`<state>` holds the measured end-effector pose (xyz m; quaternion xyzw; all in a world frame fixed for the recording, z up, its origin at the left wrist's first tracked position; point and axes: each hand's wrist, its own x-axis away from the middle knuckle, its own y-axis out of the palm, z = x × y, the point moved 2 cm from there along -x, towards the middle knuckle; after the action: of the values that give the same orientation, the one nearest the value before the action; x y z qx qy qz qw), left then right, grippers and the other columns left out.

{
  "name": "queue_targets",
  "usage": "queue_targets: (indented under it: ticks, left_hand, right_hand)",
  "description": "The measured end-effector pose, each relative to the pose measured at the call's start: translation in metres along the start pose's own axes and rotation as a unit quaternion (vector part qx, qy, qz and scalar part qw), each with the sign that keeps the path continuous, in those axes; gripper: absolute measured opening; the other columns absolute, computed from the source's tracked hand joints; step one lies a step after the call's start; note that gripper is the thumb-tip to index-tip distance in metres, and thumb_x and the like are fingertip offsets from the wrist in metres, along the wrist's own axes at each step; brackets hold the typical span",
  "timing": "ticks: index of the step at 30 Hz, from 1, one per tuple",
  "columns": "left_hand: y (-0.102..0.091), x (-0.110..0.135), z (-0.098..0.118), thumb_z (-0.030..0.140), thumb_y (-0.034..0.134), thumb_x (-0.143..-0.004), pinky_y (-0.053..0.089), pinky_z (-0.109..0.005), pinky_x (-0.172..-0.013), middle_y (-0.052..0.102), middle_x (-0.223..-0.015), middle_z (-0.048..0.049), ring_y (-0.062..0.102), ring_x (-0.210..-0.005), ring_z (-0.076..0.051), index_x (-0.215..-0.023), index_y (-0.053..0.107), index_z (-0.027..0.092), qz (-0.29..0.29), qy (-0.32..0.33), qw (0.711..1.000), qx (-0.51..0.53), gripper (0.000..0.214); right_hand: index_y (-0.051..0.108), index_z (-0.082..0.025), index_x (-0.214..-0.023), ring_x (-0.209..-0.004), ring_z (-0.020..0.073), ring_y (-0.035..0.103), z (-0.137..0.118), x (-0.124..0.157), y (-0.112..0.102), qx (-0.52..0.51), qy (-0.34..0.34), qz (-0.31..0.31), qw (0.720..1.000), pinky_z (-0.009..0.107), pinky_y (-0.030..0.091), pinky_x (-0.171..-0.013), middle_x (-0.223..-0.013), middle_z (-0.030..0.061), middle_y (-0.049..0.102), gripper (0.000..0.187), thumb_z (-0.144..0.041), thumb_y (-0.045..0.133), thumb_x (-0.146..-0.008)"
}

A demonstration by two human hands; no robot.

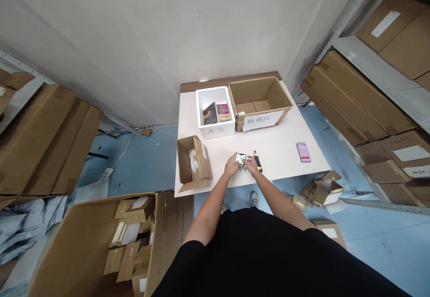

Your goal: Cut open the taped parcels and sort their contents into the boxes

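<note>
At the front of the white table point(221, 150), my left hand point(230, 165) and my right hand point(251, 164) are closed on the two sides of a small white-and-green item point(240, 158). It looks like a little packet or box; its exact kind is too small to make out. Some darker or clear material shows beneath it between the hands. Just right of my right hand lies a black-and-yellow utility knife point(257, 161). An opened cardboard box point(203, 165) with white paper inside stands left of my left hand.
Behind are a white foam box point(215, 131) holding books point(210, 114) and a cardboard box point(264, 121) with a handwritten label. A pink item point(303, 152) lies at right. A large carton point(83, 238) of parcels stands lower left. Shelves point(369, 46) flank both sides.
</note>
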<state>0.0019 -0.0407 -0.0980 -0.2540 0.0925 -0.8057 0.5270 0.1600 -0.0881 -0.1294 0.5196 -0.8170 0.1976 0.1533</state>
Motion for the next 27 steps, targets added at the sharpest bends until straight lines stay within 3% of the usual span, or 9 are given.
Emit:
queue_targets:
  ticks: [5, 9, 14, 17, 20, 27]
  left_hand:
    - [0.005, -0.007, 0.0, 0.024, 0.065, -0.087, 0.049, -0.042, -0.115, 0.065, -0.151, -0.015, 0.064, -0.137, -0.028, -0.162, 0.047, 0.018, -0.012, -0.074, 0.993, 0.089, 0.077]
    - [0.001, -0.019, 0.01, 0.021, 0.064, -0.087, 0.048, -0.04, -0.117, 0.066, -0.152, -0.008, 0.062, -0.14, -0.025, -0.153, 0.059, 0.023, -0.011, -0.051, 0.996, 0.072, 0.067]
    - [-0.027, -0.043, 0.045, 0.021, 0.068, -0.087, 0.048, -0.038, -0.116, 0.069, -0.148, -0.0047, 0.065, -0.136, -0.026, -0.15, 0.064, 0.026, -0.01, -0.006, 0.997, 0.077, 0.063]
    - [-0.05, -0.06, 0.074, 0.022, 0.071, -0.087, 0.049, -0.039, -0.115, 0.071, -0.145, -0.0057, 0.068, -0.13, -0.027, -0.152, 0.063, 0.026, -0.006, 0.024, 0.993, 0.113, 0.065]
    - [-0.074, -0.083, 0.112, 0.024, 0.073, -0.088, 0.048, -0.04, -0.116, 0.071, -0.144, -0.0067, 0.068, -0.131, -0.027, -0.154, 0.061, 0.025, 0.022, 0.069, 0.988, 0.138, 0.066]
    - [-0.117, -0.174, 0.236, 0.026, 0.073, -0.093, 0.052, -0.04, -0.112, 0.073, -0.139, -0.0064, 0.068, -0.129, -0.025, -0.158, 0.055, 0.024, 0.1, 0.21, 0.951, 0.203, 0.067]
  right_hand:
    - [0.059, -0.025, -0.113, -0.089, 0.0242, 0.075, 0.0, 0.012, 0.006, -0.067, 0.047, -0.039, 0.996, 0.032, 0.06, -0.071, -0.105, 0.0099, 0.076, 0.043, -0.049, 0.073, -0.081]
    - [0.059, -0.025, -0.104, -0.081, 0.0222, 0.072, -0.016, 0.009, 0.006, -0.045, 0.033, -0.049, 0.997, 0.029, 0.055, -0.065, -0.094, 0.007, 0.075, 0.04, -0.053, 0.07, -0.079]
    - [0.057, -0.025, -0.098, -0.067, 0.0165, 0.062, -0.067, -0.006, 0.007, -0.031, 0.014, -0.044, 0.998, 0.024, 0.046, -0.058, -0.079, -0.0001, 0.069, 0.041, -0.057, 0.07, -0.076]
    - [0.058, -0.025, -0.098, -0.068, 0.0158, 0.061, -0.112, -0.014, 0.008, -0.042, -0.026, -0.047, 0.998, 0.024, 0.045, -0.059, -0.078, -0.0013, 0.068, 0.04, -0.057, 0.07, -0.076]
    - [0.061, -0.024, -0.1, -0.071, 0.0162, 0.062, -0.173, -0.026, 0.004, -0.048, -0.065, -0.044, 0.996, 0.024, 0.045, -0.06, -0.082, 0.0, 0.07, 0.039, -0.053, 0.072, -0.077]
    - [0.065, -0.019, -0.109, -0.086, 0.016, 0.064, -0.344, -0.093, -0.024, -0.045, -0.205, -0.085, 0.974, 0.026, 0.051, -0.071, -0.099, 0.0027, 0.072, 0.032, -0.04, 0.073, -0.085]
